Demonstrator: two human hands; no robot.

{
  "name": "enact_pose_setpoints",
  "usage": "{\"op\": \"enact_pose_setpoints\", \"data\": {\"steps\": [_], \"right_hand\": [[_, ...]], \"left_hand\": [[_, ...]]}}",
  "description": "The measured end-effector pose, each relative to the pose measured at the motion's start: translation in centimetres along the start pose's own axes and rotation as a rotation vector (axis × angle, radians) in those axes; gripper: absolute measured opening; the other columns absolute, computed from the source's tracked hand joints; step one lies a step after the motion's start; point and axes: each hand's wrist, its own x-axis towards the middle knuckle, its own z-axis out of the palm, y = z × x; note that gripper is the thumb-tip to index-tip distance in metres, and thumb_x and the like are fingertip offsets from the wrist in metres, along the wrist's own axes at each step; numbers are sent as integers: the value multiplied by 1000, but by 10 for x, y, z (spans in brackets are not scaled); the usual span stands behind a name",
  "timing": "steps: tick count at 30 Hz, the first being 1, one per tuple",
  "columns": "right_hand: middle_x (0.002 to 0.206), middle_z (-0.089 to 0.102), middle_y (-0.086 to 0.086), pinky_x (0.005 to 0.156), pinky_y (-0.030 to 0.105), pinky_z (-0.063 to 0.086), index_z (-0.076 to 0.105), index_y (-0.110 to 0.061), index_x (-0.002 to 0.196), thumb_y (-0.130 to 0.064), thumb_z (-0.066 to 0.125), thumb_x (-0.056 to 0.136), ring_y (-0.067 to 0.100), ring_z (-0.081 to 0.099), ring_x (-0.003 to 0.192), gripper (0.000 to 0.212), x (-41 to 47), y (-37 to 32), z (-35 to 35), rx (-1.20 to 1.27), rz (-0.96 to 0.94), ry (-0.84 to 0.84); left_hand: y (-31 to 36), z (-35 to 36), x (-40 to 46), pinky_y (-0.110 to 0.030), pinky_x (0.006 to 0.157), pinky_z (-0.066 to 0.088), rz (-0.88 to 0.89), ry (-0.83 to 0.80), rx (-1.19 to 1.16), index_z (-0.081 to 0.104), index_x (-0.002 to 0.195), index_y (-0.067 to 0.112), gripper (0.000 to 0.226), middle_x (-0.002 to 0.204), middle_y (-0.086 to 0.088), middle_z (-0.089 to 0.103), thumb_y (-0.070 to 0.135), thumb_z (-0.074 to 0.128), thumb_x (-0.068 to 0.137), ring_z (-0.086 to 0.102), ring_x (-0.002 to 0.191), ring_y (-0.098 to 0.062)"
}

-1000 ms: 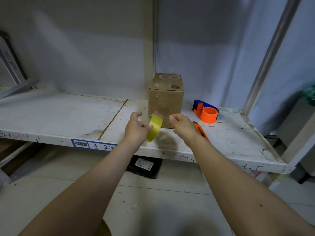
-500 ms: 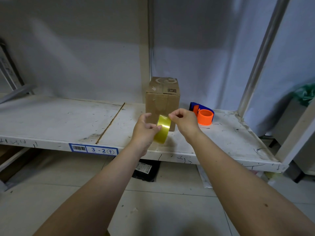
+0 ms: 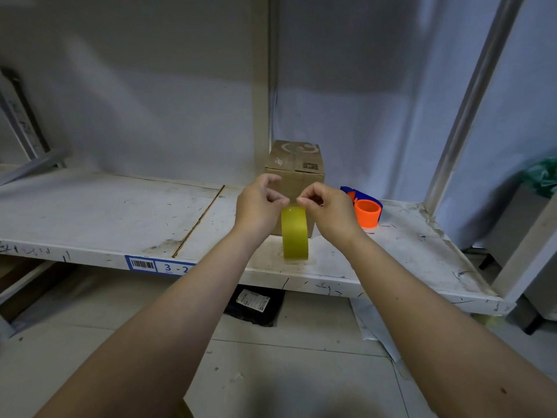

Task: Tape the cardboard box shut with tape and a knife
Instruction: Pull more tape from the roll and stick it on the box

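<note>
The tape roll [image 3: 294, 233] stands on edge near the front of the white shelf [image 3: 90, 206], its outer band facing the camera and its core axis running left to right. Both hands meet at the top of the roll: the left hand [image 3: 259, 206] is pinched closed against the upper left of the roll, and the right hand [image 3: 327, 211] is pinched closed at the upper right, thumb and forefinger together, apparently on the free tape end; the end itself is too small to confirm. The cardboard box [image 3: 297, 173] stands upright directly beyond the roll, on the far side of both hands, with its top flaps closed and the centre seam running near to far. The coming move likely turns on this alignment: tape pulled upward and away from the grip would travel along the seam. Neither hand is clearly nearer the box. An orange tape dispenser [image 3: 366, 211] sits to the right. No knife is visible.
</note>
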Motion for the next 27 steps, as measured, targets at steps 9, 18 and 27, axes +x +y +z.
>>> {"op": "enact_pose_setpoints", "data": {"steps": [9, 18, 27], "right_hand": [[82, 65, -2, 71, 32, 48, 65, -14, 85, -20, 61, 91, 17, 59, 80, 9, -1, -6, 1, -83, -21, 33], [89, 69, 5, 62, 33, 39, 52, -16, 98, -30, 42, 99, 27, 62, 81, 18, -7, -5, 8, -467, -121, 50], [80, 61, 0, 59, 32, 38, 46, -16, 103, -30, 36, 101, 22, 56, 70, 17, -11, -10, 6, -509, -171, 39]], "left_hand": [[6, 4, -3, -22, 75, 41, 123, 72, 113, 48, 109, 19, 28, 77, 3, 63, 5, 60, 88, 58, 77, -11], [1, 9, -8, -21, 74, 34, 227, 163, 249, 44, 118, 19, 32, 87, 2, 64, 7, 55, 90, 50, 86, -8], [0, 7, -7, -15, 62, 38, 310, 192, 262, 42, 128, 18, 38, 84, 2, 63, 13, 54, 93, 64, 73, -18]]}}
